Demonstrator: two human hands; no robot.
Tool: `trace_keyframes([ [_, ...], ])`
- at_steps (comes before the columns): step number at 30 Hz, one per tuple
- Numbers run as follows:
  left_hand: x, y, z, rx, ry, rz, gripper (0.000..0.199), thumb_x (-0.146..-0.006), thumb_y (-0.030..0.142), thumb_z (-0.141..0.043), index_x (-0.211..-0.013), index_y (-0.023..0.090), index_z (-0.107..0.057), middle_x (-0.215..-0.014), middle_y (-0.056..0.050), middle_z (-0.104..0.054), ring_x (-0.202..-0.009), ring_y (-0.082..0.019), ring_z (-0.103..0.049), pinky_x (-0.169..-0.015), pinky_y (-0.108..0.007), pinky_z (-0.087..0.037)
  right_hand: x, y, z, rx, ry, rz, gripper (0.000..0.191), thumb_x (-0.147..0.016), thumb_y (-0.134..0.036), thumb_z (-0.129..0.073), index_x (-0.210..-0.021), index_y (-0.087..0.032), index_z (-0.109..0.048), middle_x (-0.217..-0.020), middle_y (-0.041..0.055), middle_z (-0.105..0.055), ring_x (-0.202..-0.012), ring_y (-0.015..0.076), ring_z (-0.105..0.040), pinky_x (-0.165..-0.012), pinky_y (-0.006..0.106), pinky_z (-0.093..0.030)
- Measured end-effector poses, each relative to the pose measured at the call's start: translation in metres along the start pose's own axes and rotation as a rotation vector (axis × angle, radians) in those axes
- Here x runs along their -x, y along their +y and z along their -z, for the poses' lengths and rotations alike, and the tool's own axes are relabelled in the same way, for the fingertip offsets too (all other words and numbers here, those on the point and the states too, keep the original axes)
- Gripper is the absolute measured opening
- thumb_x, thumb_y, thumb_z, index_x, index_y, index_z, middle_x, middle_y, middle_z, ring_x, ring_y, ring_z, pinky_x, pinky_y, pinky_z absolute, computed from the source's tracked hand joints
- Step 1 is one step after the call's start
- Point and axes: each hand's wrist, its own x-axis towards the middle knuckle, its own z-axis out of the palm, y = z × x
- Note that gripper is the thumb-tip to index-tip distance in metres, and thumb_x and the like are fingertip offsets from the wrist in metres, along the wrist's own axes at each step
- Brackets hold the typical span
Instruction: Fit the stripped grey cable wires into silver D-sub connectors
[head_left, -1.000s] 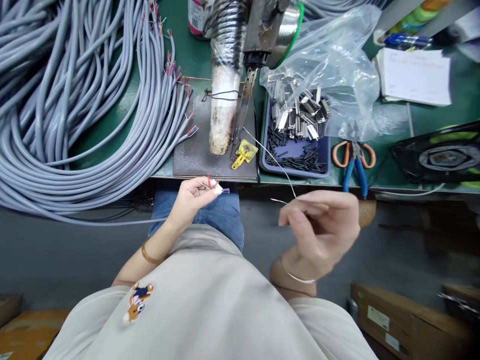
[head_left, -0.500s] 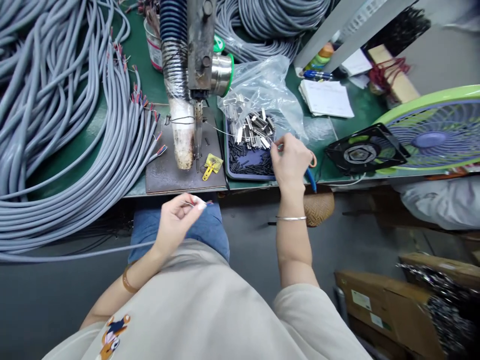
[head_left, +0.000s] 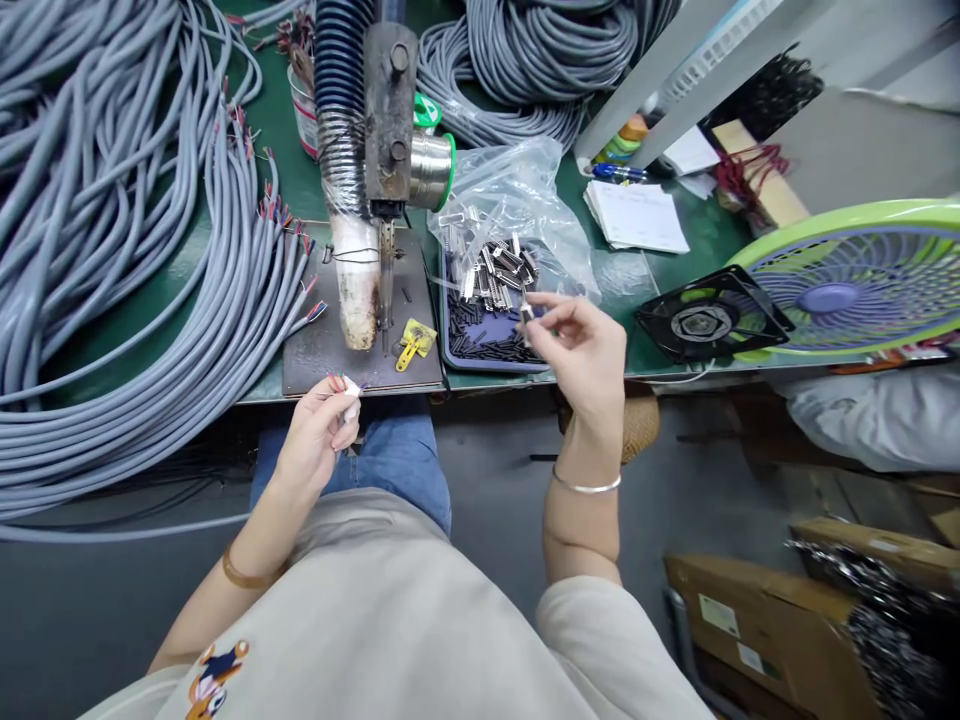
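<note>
My left hand (head_left: 311, 435) is closed in a pinch at the near edge of the bench. It grips the end of a grey cable, with thin coloured wires (head_left: 335, 378) fanned out past the fingertips. White wrapping covers one fingertip. Over the front right of a blue-purple tray (head_left: 491, 366), my right hand (head_left: 589, 350) pinches a small metal connector (head_left: 526, 318) between thumb and fingers. Behind it the tray holds a heap of silver connectors (head_left: 499, 270) and many short black tube pieces (head_left: 480, 335). A clear plastic bag (head_left: 555, 215) lies over the tray's back.
A soldering iron (head_left: 386, 270) on a metal bracket points down beside a foil-wrapped hose (head_left: 358, 290). Under them is a brown board (head_left: 315, 365) with a yellow tag (head_left: 412, 345). Grey cables (head_left: 187, 340) crowd the left. A solder spool (head_left: 433, 170), paper pad (head_left: 637, 215) and fan (head_left: 847, 290) stand around.
My right hand has drawn back from the connector heap and turned, now showing a connector in its fingers. My left hand has moved left and slightly up with the cable end.
</note>
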Motion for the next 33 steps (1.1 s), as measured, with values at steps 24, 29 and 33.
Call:
trace_keyframes([
  [24,-0.001,-0.009,-0.007,-0.086,0.022,-0.144,0.039,-0.065,0.036,-0.09,-0.072,0.017,-0.056,-0.057,0.006,-0.052,-0.043,-0.001,-0.031,-0.038,-0.016,-0.017,0.088,-0.031,-0.086,-0.525,-0.205,-0.018,0.023,-0.087,-0.025,-0.072,-0.075,-0.022,-0.054,-0.098,0.0009,-0.06,-0.063,0.0098,-0.067,-0.055,0.026,-0.065],
  [29,-0.001,-0.01,-0.006,-0.094,-0.007,-0.133,0.038,-0.068,0.036,-0.088,-0.072,0.017,-0.056,-0.06,0.005,-0.051,-0.045,-0.002,-0.032,-0.039,-0.016,-0.016,0.088,-0.031,-0.083,-0.462,-0.227,0.006,0.024,-0.089,-0.026,-0.07,-0.074,-0.023,-0.052,-0.097,0.0022,-0.058,-0.067,0.0129,-0.07,-0.058,0.029,-0.069],
  [33,-0.002,-0.007,-0.008,-0.096,-0.018,-0.119,0.042,-0.065,0.037,-0.09,-0.069,0.017,-0.054,-0.056,0.008,-0.046,-0.044,-0.001,-0.027,-0.04,-0.016,-0.014,0.088,-0.033,-0.083,-0.464,-0.228,0.036,0.024,-0.089,-0.025,-0.07,-0.072,-0.024,-0.052,-0.092,0.0017,-0.057,-0.065,0.0139,-0.068,-0.054,0.031,-0.068],
])
